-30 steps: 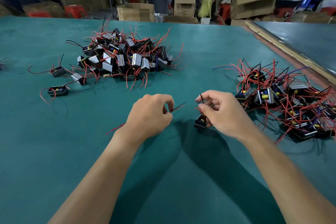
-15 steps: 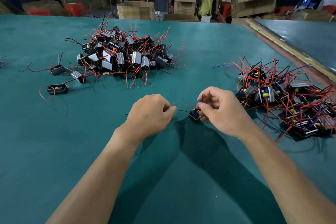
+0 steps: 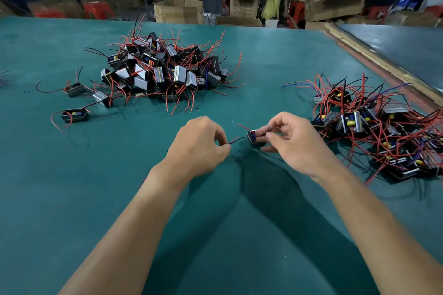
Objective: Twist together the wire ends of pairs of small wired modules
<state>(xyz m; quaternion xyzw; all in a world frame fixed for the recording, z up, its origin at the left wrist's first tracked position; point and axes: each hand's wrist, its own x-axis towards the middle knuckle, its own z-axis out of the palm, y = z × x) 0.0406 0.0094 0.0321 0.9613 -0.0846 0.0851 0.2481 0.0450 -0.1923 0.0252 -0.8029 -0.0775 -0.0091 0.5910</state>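
Module (image 3: 253, 137), small and dark, is held just above the green table (image 3: 96, 199) near the middle of the head view, between the two hands. The right hand (image 3: 296, 148) pinches it, with the fingers curled over the top and back of the block and the thumb closing in from the near side.

Leads run out of the module towards the left. A red wire (image 3: 242, 127) sticks up and away, its end free in the air. A dark lead (image 3: 236, 139), with a short red one alongside, runs low to the left hand (image 3: 201, 146). That hand's fingers are curled tight, and thumb and forefinger nip the wire end. Whatever else lies inside that fist is hidden.

Further back and to the left, well apart from the hands, lies the left pile (image 3: 163, 72): modules with silver sides, heaped with red and black wires poking out all round. Three stray modules (image 3: 75, 90) lie on the table to its left.

The right pile (image 3: 383, 127) lies near the right hand, a flatter tangle of modules with yellow parts and red, black and a few blue wires.

Beyond the far edge stand cardboard boxes (image 3: 178, 11) and blurred people. A second table (image 3: 407, 48) adjoins on the right.
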